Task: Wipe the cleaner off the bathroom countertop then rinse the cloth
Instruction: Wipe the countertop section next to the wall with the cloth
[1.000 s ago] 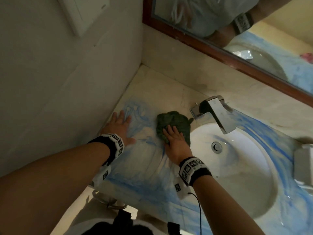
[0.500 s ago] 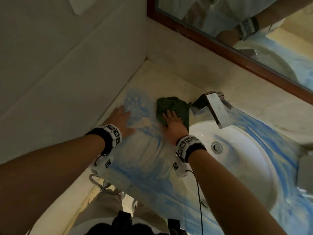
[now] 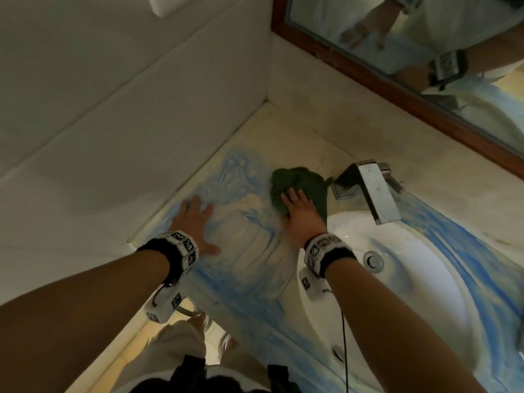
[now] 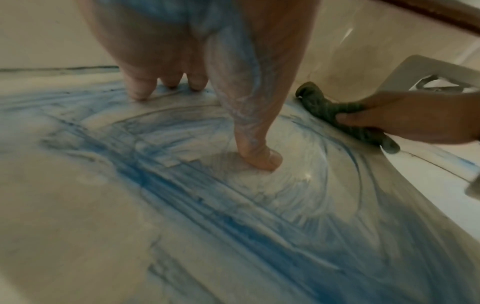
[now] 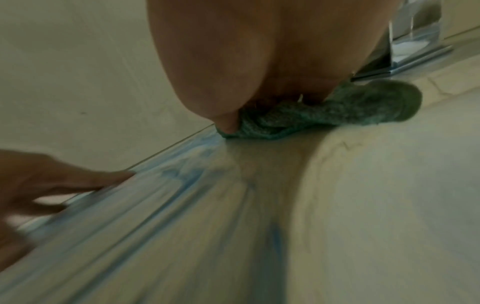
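A dark green cloth (image 3: 303,182) lies bunched on the beige countertop (image 3: 297,137), just left of the chrome faucet (image 3: 374,191). My right hand (image 3: 300,211) presses down on the cloth with straight fingers. In the right wrist view its thumb pushes into the edge of the cloth (image 5: 311,117). My left hand (image 3: 195,219) lies flat with spread fingers on the counter near the left wall, smeared with blue cleaner (image 3: 238,171). Fingertips (image 4: 140,90) touch the wet surface. Blue cleaner streaks (image 4: 161,189) cover the counter between the hands and along the front.
The white sink basin (image 3: 425,293) with its drain (image 3: 374,260) lies right of my right hand, ringed by blue smears. A tiled wall (image 3: 113,109) closes the left side. A wood-framed mirror (image 3: 397,86) hangs behind. The counter's front edge (image 3: 226,319) is near my body.
My right hand has pushed the cloth a little farther back, up beside the faucet base. The left hand stays planted in the same spot.
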